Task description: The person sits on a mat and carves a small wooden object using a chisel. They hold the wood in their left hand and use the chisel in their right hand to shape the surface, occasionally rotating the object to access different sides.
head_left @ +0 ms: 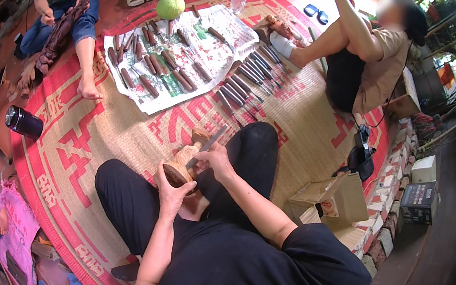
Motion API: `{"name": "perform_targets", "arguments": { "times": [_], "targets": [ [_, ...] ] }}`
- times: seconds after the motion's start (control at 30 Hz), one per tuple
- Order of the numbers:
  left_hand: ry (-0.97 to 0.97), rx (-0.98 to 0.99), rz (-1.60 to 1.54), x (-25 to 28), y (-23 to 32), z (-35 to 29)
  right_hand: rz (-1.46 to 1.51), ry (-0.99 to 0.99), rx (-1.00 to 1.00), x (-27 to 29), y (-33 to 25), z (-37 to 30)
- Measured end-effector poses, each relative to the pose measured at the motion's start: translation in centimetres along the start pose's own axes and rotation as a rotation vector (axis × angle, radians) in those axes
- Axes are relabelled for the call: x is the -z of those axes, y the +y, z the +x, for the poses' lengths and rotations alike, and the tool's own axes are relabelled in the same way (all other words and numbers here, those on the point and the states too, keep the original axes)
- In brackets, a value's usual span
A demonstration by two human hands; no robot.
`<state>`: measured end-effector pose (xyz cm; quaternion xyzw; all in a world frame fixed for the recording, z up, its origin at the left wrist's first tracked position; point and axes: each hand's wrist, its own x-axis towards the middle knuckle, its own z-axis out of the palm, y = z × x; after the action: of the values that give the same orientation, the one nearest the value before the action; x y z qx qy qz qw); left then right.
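Observation:
Between my bent knees is a pale carved wooden figure (185, 155) with a round, darker-bottomed base. My left hand (171, 192) is closed around that base, thumb on one side and fingers on the other. A flat grey strip that looks like a file (215, 139) is gripped in my right hand (217, 162). It lies slantwise against the figure's side, just above the base. My right fingers hide part of the carving, and its far end points away from me.
A patterned red and straw mat (140, 135) lies under me. Ahead, a white sheet (153, 109) holds several brown-handled carving tools (182, 80), with dark-handled chisels (237, 83) beside it. Two people sit at far left and right. A cardboard box (337, 197) stands right, a dark jar (24, 122) left.

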<state>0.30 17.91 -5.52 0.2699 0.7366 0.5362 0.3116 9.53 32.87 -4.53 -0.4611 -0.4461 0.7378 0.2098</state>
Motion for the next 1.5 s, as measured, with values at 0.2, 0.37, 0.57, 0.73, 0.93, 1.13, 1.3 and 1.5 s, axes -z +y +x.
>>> {"name": "perform_targets", "arguments": {
  "times": [0.2, 0.37, 0.57, 0.73, 0.93, 1.13, 1.3, 1.5],
  "targets": [
    [0.002, 0.006, -0.060, -0.1, -0.4, -0.2, 0.034, -0.048, -0.056, 0.0, 0.5, -0.1],
    [0.004, 0.001, -0.006, -0.1, -0.3, -0.1, -0.030, 0.004, 0.014, 0.2, 0.0, -0.1],
    [0.004, -0.001, -0.039, -0.2, 0.2, -0.1, 0.020, -0.029, -0.057, 0.2, 0.4, 0.0],
    [-0.001, 0.000, 0.031, -0.2, 0.3, -0.2, 0.043, 0.036, -0.022, 1.0, -0.1, 0.3],
    [-0.001, -0.023, 0.015, -0.3, 0.2, -0.4, 0.060, -0.023, -0.048, 0.5, 0.9, -0.1],
    [0.010, -0.029, 0.042, -0.2, 0.3, -0.4, 0.052, -0.071, -0.044, -0.3, 0.3, -0.8],
    [0.010, -0.052, 0.046, -0.3, 0.6, -0.4, 0.042, 0.002, -0.012, 0.9, 1.1, 0.4],
    [0.004, -0.046, 0.023, -0.3, 0.5, -0.3, 0.103, -0.082, -0.056, 0.2, 0.9, -0.4]
  ]
}}
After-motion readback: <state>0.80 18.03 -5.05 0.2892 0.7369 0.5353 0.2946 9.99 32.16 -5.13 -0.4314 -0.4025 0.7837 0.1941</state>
